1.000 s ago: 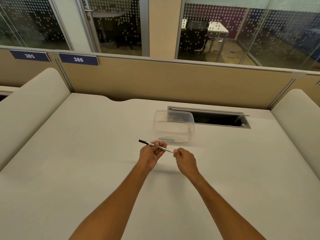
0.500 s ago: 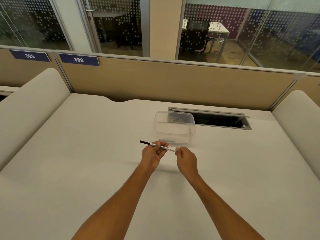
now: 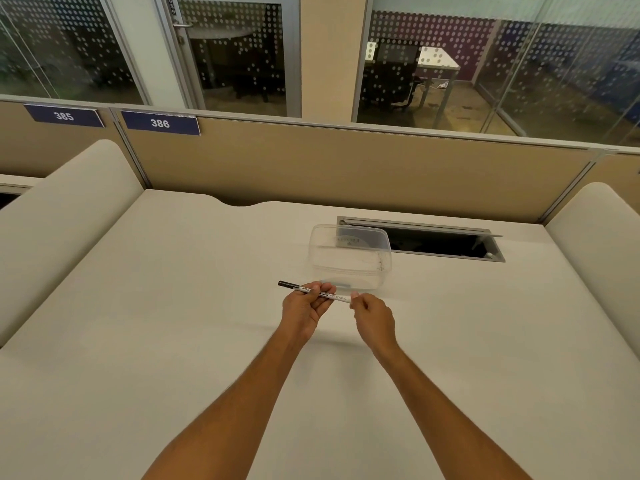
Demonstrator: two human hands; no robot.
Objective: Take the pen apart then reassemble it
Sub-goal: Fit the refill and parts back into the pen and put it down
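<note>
Your two forearms bare from lower frame edge to wrists; no sleeve edge shows. Your left hand (image 3: 305,308) and right hand (image 3: 374,318) uncovered. Fingers slim, nails short. Hands too small in frame for finer marks.

The bench (image 3: 173,323) is a smooth, matt off-white top that looks like laminate. The pen (image 3: 320,292) has a smooth white plastic barrel with print on it and a dark, slightly glossy cap end. The tub (image 3: 349,261) is thin, clear plastic, glossy and see-through. The hatch (image 3: 419,225) set in the bench has a brushed grey metal frame. The partition (image 3: 346,168) looks like tan cloth, matt and finely textured, edged in grey metal. The signs (image 3: 160,123) are flat blue plastic. The glass (image 3: 519,64) behind is shiny with frosted dots.
</note>
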